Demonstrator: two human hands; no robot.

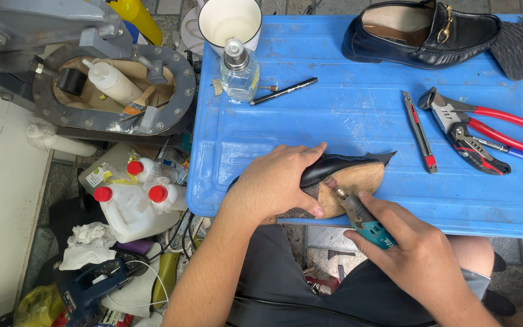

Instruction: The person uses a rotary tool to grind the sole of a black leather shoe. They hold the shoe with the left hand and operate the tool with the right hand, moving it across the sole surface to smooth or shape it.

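Left hand [276, 184] on shoe [346, 175]

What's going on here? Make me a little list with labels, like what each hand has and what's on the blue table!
left hand: presses down a black shoe, its tan sole turned up
right hand: grips a teal rotary tool, tip at the sole
blue table: other black loafer, red-handled pliers, utility knife, black pen, clear bottle
beside the table: white cup, red-capped jugs
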